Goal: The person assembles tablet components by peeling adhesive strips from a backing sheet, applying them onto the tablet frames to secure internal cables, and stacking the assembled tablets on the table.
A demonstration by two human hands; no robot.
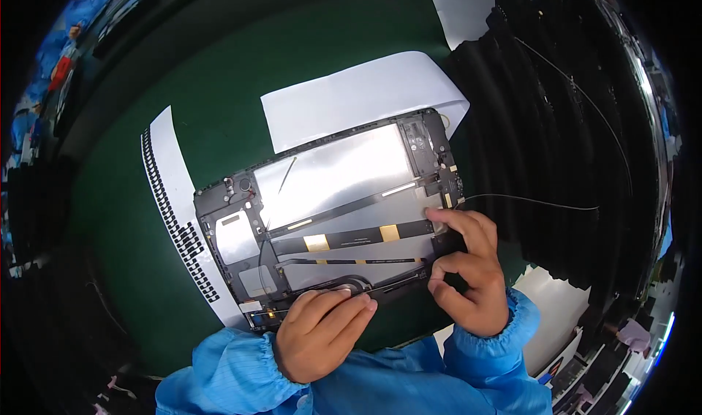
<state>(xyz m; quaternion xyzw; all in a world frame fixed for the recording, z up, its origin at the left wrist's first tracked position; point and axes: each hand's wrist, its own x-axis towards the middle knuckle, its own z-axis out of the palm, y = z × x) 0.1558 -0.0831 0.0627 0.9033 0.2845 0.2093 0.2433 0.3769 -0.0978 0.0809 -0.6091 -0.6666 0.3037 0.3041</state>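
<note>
A: Where is the tablet (333, 195) placed?

B: It is laid at a slant on a green mat (124, 217), with its inside turned up. Part of a large white sheet (351, 86) is covered by its far edge, and a white strip (175, 174) with black markings is bordered by its left side.

A: And what is touched by the left hand (322, 334)?

B: The near edge of the tablet is touched by its fingertips, which are held close together beside a thin wire (395, 284) along that edge. Whether the wire is gripped cannot be told.

A: How is the right hand (472, 269) held?

B: Its forefinger is reached onto the tablet's right end, while the thumb and another finger are curled toward each other at the near right corner. Whether anything is pinched there cannot be told.

A: What is seen inside?

B: A silver plate (344, 166) is crossed below by dark ribbons, the widest ribbon (351, 238) being marked with gold patches. Both wrists are covered by blue sleeves (238, 364).
</note>
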